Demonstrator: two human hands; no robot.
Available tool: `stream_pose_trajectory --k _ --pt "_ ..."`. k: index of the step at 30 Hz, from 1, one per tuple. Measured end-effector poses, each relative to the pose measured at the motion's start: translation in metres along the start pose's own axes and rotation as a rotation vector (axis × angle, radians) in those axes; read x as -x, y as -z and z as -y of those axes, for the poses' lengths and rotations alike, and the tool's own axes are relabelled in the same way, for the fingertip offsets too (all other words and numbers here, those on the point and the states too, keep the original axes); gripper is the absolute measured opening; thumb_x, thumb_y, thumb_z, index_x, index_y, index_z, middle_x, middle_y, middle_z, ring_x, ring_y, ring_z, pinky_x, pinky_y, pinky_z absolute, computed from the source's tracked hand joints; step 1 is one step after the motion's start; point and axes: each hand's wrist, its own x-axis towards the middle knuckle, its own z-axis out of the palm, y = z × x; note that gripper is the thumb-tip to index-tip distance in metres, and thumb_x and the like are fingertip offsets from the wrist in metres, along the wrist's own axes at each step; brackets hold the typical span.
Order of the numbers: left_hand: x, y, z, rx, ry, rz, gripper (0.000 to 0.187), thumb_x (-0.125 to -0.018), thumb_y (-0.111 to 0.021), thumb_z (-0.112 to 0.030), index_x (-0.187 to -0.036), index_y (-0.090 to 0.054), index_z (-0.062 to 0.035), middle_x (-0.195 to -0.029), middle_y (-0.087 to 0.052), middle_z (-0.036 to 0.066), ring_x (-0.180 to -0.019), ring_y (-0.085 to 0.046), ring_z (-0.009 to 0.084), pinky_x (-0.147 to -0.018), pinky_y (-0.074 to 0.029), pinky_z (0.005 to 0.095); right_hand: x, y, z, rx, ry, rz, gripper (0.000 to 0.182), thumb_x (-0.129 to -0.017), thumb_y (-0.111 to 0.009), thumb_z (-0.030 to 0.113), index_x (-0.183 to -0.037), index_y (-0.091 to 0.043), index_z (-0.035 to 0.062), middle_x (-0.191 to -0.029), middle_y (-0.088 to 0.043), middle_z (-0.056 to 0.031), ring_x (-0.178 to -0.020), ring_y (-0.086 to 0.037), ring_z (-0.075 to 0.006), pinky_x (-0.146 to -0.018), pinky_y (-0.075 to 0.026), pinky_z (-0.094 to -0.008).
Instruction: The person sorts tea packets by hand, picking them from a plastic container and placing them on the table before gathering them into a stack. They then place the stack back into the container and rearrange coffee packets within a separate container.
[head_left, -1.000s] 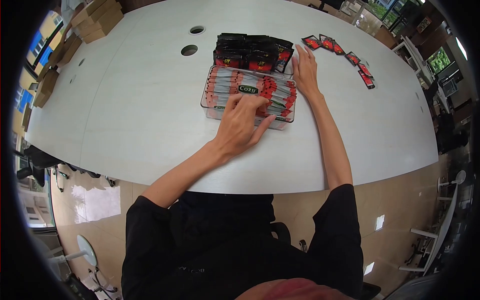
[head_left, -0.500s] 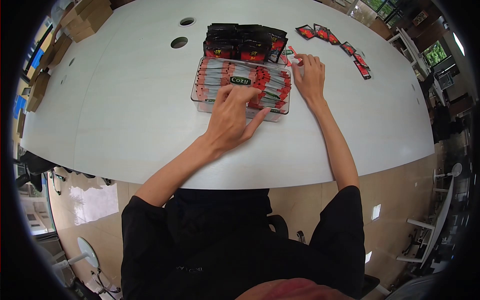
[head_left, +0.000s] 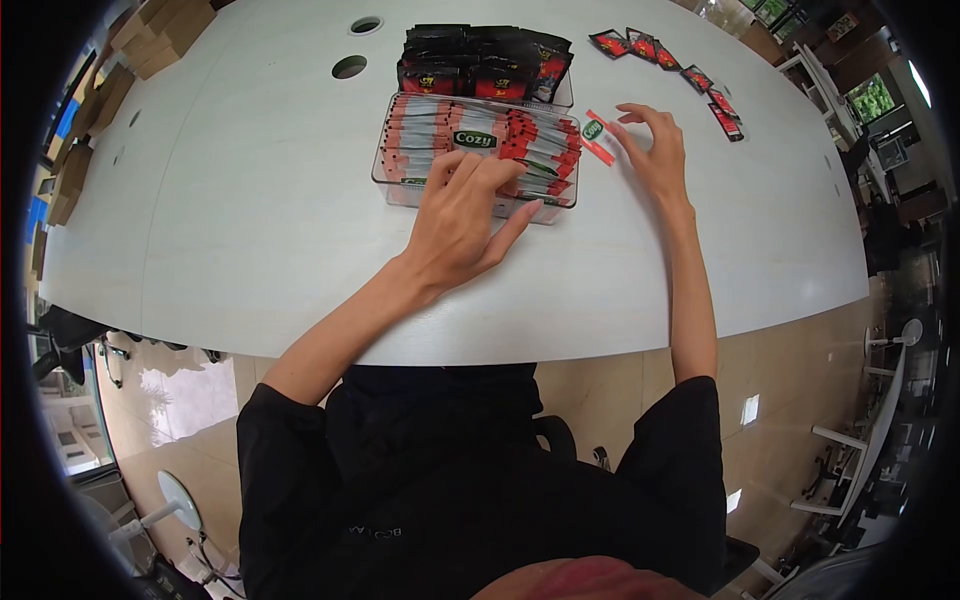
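Note:
A clear plastic box (head_left: 483, 207) stands on the table, packed with rows of red-and-white Cozy sachets (head_left: 420, 135). My left hand (head_left: 455, 215) rests over its front part, fingers bent onto the sachets and thumb stretched out apart near the front rim. The fingertips are partly hidden. To the right of the box lies one loose Cozy sachet (head_left: 597, 135), tilted on the tabletop. My right hand (head_left: 658, 160) is just right of that sachet, thumb and fingers spread, with nothing visible between them.
Directly behind the box, a second clear container holds black-and-red packets (head_left: 490, 70). Several similar packets (head_left: 697, 78) lie in a curved line at the right back of the table (head_left: 230, 230). Two round holes (head_left: 350, 67) pierce the tabletop. Cardboard boxes (head_left: 165, 35) are at the far left.
The loose sachet now lies farther from the containers and shows fully. My right hand has shifted right, its fingers wider apart. My left hand has stayed over the box.

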Motion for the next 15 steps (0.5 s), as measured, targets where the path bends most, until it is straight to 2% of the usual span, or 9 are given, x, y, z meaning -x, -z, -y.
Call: stream_pose_trajectory --k 2,3,5,6,8,12,14,15 --pt "0.000 0.000 0.000 -0.008 -0.002 -0.003 0.049 -0.085 -0.084 -0.012 -0.123 -0.054 -0.0046 -0.093 -0.065 0.003 -0.083 -0.060 0.0201 -0.095 -0.038 0.0399 0.009 -0.003 -0.006 -0.036 0.124 -0.146 0.045 -0.091 -0.078 0.030 -0.132 -0.067 0.0153 -0.121 -0.072 -0.0086 -0.118 -0.060 -0.0258 -0.107 -0.044 -0.0434" --pt "-0.001 0.001 0.000 -0.017 -0.013 -0.004 0.048 -0.085 -0.084 -0.012 -0.123 -0.054 -0.0043 -0.093 -0.065 0.003 -0.083 -0.060 0.0202 -0.095 -0.038 0.0396 0.012 -0.005 -0.009 -0.037 0.121 -0.139 0.045 -0.091 -0.078 0.030 -0.132 -0.067 0.0153 -0.121 -0.072 -0.0086 -0.118 -0.060 -0.0258 -0.107 -0.044 -0.0434" --pt "-0.001 0.002 -0.002 -0.010 -0.011 0.006 0.047 -0.085 -0.084 -0.012 -0.121 -0.055 -0.0043 -0.093 -0.065 0.003 -0.083 -0.059 0.0203 -0.095 -0.038 0.0393 0.016 -0.003 -0.005 -0.178 0.115 -0.001 0.046 -0.090 -0.079 0.025 -0.133 -0.066 0.0164 -0.119 -0.073 -0.0066 -0.114 -0.061 -0.0238 -0.101 -0.049 -0.0409" --pt "-0.002 0.002 -0.003 -0.006 -0.016 0.010 0.045 -0.085 -0.084 -0.012 -0.120 -0.055 -0.0042 -0.093 -0.065 0.003 -0.082 -0.059 0.0203 -0.094 -0.038 0.0390 0.016 0.000 -0.004 -0.180 0.109 0.001 0.046 -0.090 -0.079 0.025 -0.133 -0.066 0.0164 -0.119 -0.073 -0.0066 -0.114 -0.061 -0.0238 -0.101 -0.049 -0.0409" --pt "-0.002 0.003 -0.004 -0.006 -0.013 0.027 0.044 -0.086 -0.083 -0.012 -0.119 -0.056 -0.0042 -0.093 -0.065 0.003 -0.083 -0.059 0.0201 -0.094 -0.038 0.0388 0.011 0.009 0.001 -0.241 0.005 0.193 0.049 -0.088 -0.081 0.021 -0.134 -0.065 0.0180 -0.115 -0.073 -0.0047 -0.111 -0.060 -0.0226 -0.099 -0.050 -0.0406" --pt "-0.001 0.001 -0.004 -0.030 -0.005 0.052 0.040 -0.087 -0.082 -0.015 -0.117 -0.058 -0.0050 -0.094 -0.065 0.003 -0.083 -0.059 0.0193 -0.094 -0.037 0.0378 0.011 0.020 0.007 -0.179 0.026 0.238 0.048 -0.087 -0.082 0.018 -0.132 -0.066 0.0183 -0.107 -0.072 -0.0023 -0.100 -0.059 -0.0205 -0.091 -0.052 -0.0390" --pt "0.000 0.002 -0.004 -0.051 0.017 0.061 0.040 -0.087 -0.082 -0.015 -0.117 -0.058 -0.0053 -0.094 -0.066 0.002 -0.084 -0.058 0.0187 -0.094 -0.036 0.0370 0.011 0.019 0.008 -0.212 0.019 0.183 0.041 -0.086 -0.083 0.017 -0.125 -0.070 0.0157 -0.100 -0.071 -0.0004 -0.084 -0.059 -0.0168 -0.079 -0.053 -0.0353" --pt "0.000 0.002 -0.004 -0.069 0.037 0.069 0.040 -0.087 -0.082 -0.016 -0.118 -0.058 -0.0056 -0.094 -0.066 0.001 -0.085 -0.058 0.0181 -0.094 -0.034 0.0362 0.011 0.019 0.010 -0.213 0.019 0.185 0.041 -0.086 -0.083 0.017 -0.125 -0.070 0.0157 -0.100 -0.071 -0.0004 -0.084 -0.059 -0.0168 -0.079 -0.053 -0.0353"
